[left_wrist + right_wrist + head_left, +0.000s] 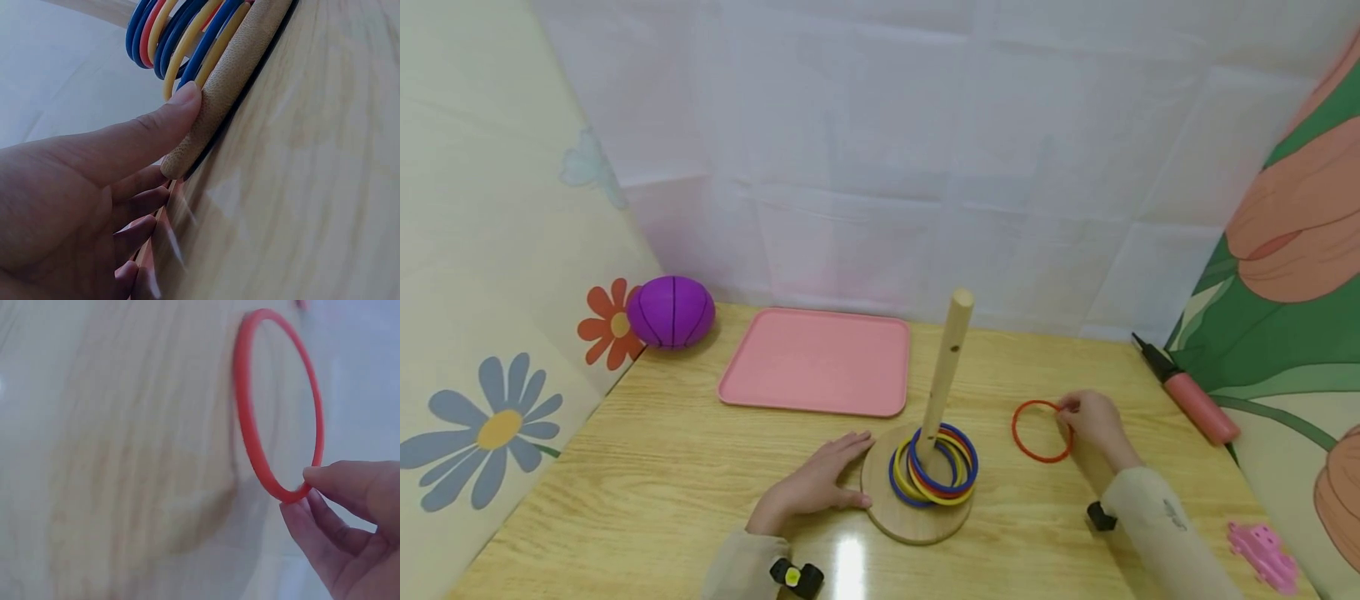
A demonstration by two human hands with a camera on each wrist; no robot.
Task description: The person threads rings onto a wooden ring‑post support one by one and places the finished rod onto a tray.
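Note:
A red ring (1015, 431) is pinched between the thumb and fingertips of my right hand (1096, 425), at the ring's right side in the head view. In the right wrist view the ring (245, 412) appears tilted above the wood surface. Centrally, a round wooden base (917, 531) carries an upright wooden peg (949, 358). Several blue, yellow and red rings (975, 467) lie stacked loosely around the peg's foot. My left hand (820, 482) touches the base's left edge, fingers extended; the left wrist view shows the thumb (185, 97) against its rim.
A pink tray (820, 362) lies behind the base, left of the peg. At the back left is a purple ball (672, 312). Along the table's right edge are a pink-and-black hand pump (1198, 404) and a small pink toy (1262, 554). A white cloth (887, 158) hangs behind.

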